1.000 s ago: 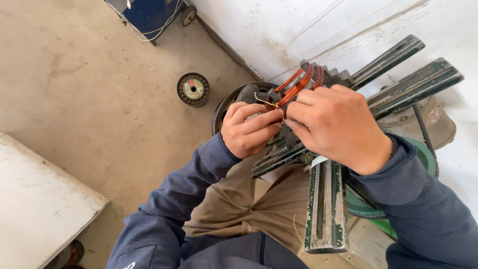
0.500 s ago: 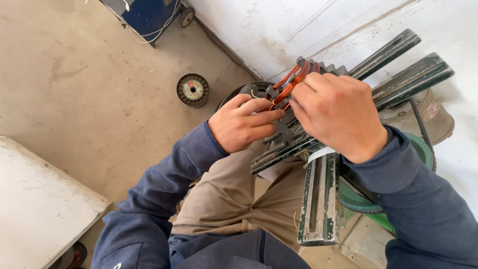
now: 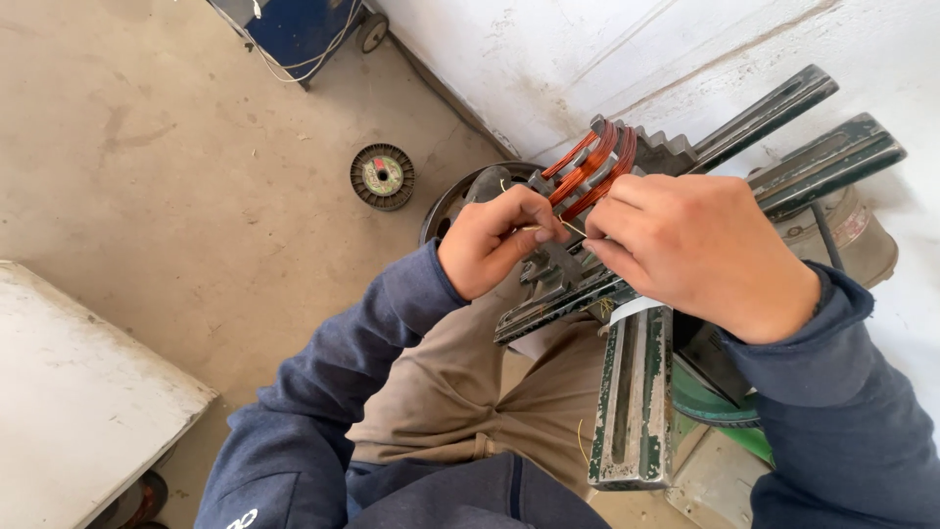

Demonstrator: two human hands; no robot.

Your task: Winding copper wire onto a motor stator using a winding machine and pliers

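A grey-green metal winding jig with slotted bars and stepped blocks rests across my lap. Loops of copper wire are wound over the stepped block at its top. My left hand pinches a thin strand of the copper wire just below the coils, fingers closed on it. My right hand lies over the jig beside the coils, its fingertips meeting the left hand's at the same wire. The fingertips and the wire end are partly hidden by the right hand.
A small wire spool lies on the concrete floor at upper left. A dark round wheel sits behind my left hand. A blue wheeled cart stands at the top. A white slab is at lower left, a white wall ahead.
Both hands have shifted slightly along the coils while still working the wire. The view has tilted a little, and more of the copper loops shows above my fingers.
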